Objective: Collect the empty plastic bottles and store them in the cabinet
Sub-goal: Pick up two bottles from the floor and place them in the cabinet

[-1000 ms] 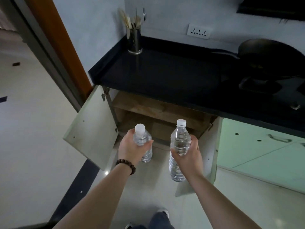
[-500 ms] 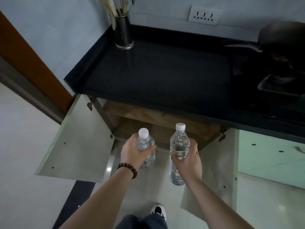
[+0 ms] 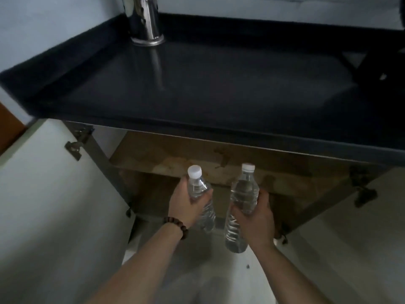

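Observation:
Two clear plastic bottles with white caps are held upright in front of the open cabinet [image 3: 166, 159]. My left hand [image 3: 186, 205] grips the shorter left bottle [image 3: 198, 187] around its upper body. My right hand [image 3: 256, 220] grips the taller right bottle [image 3: 242, 194] around its middle. The cabinet sits under a black countertop [image 3: 208, 84], and its wooden shelf shows just behind the bottle caps. Both cabinet doors stand swung outward. The deeper inside of the cabinet is dark.
The left door [image 3: 50, 194] and right door [image 3: 350, 238] flank my arms. A shiny metal utensil holder [image 3: 144, 20] stands at the back of the countertop. Pale floor [image 3: 197, 270] lies below my arms.
The view has closed in on the cabinet and tilted down. Both hands, each still holding its bottle, are now nearer the cabinet opening, level with the wooden shelf.

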Motion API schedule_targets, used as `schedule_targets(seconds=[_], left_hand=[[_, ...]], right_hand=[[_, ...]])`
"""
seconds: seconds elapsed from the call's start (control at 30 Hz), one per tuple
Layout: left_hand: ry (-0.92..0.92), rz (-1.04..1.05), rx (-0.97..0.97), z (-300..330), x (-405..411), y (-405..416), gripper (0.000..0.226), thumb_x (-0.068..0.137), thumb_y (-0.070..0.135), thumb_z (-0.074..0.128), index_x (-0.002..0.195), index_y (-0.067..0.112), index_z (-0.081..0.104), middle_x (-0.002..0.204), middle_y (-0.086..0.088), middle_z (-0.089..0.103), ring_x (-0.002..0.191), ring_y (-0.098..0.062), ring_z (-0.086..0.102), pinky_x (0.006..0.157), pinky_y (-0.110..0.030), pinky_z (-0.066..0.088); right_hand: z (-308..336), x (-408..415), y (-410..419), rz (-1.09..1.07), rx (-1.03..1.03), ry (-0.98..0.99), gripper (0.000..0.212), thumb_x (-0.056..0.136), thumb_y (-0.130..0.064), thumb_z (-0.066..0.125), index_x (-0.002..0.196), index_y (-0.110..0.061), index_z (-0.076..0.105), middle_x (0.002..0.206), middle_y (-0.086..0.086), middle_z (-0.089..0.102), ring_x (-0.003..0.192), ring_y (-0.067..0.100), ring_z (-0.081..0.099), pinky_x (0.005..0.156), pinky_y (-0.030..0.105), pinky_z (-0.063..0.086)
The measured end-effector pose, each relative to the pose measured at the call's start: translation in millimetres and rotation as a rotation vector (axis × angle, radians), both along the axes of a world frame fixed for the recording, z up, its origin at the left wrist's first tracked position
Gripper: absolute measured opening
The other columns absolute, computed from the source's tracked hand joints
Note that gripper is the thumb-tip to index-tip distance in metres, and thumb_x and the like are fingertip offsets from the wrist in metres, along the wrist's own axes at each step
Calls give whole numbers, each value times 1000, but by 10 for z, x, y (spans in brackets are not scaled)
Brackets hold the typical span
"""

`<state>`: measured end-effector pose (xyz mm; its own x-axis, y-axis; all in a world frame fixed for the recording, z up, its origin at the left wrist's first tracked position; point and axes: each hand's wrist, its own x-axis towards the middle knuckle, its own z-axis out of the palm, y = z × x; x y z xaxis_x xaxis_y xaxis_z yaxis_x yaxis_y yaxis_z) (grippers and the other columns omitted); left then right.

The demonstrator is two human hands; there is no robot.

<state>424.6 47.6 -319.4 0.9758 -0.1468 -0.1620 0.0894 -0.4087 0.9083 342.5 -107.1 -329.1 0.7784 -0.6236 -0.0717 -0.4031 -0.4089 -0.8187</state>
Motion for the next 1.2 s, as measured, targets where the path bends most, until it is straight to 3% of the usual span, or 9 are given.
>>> schedule_targets(seconds=[0.13,0.23,0.37,0.53,0.67,0.8,0.93,1.07,1.2], left_hand=[[-51,-94,-22,-406,518,-255,39,83,41,69,111,25,47,97,14,60,89,-7,60,70,-26,45],[-89,-162,-12,-472,905,-456,43,79,46,70,111,25,49,98,11,62,89,-10,61,78,-36,52],[-23,-181,-53,-386,1264,-752,59,73,56,72,118,27,49,104,9,59,93,-13,58,78,-35,49],[33,-100,-88,-466,1602,-1129,69,60,65,75,117,30,56,109,6,65,92,-13,62,62,-29,43],[11,7,-45,-624,1754,-1229,84,54,78,67,118,24,58,114,1,65,99,-22,62,79,-33,50],[-50,-85,-52,-684,1698,-1152,43,76,53,69,104,21,67,106,5,66,96,-17,62,85,-29,50],[-75,-242,6,-662,1552,-1022,33,88,50,55,108,24,64,107,0,66,97,-20,61,92,-39,50],[-156,-336,66,-692,1402,-902,27,89,51,58,109,33,58,115,3,62,106,-19,59,94,-34,47],[-269,-359,159,-670,1268,-853,49,90,52,54,133,28,48,133,-2,56,119,-23,53,99,-32,42]], right_hand=[[-484,441,-220,2,-6,-115,64,73,-31,80,127,-23,47,113,-3,65,99,18,65,83,34,52],[-569,707,-434,11,-24,-151,64,75,-30,77,131,-27,45,108,-9,62,96,12,60,85,36,51],[-529,953,-699,2,-32,-171,46,76,-35,76,114,-29,51,97,-10,59,89,13,59,78,31,47],[-581,1235,-922,-19,-50,-145,27,77,-43,73,93,-32,55,88,-7,66,81,15,66,70,31,51],[-648,1441,-964,-85,-10,-138,40,76,-55,70,106,-29,60,95,-2,67,83,18,64,69,29,50],[-610,1572,-916,-90,-4,-144,51,68,-72,61,108,-40,58,105,-5,67,95,22,64,86,43,52],[-566,1594,-885,-70,-20,-110,49,73,-68,63,110,-35,61,110,0,67,100,27,64,90,39,51],[-545,1573,-825,-37,-12,-99,44,80,-56,64,115,-29,63,116,4,66,101,26,62,89,35,49],[-522,1500,-757,32,-65,-78,38,88,-50,58,119,-29,59,111,4,66,95,24,61,82,32,48]])
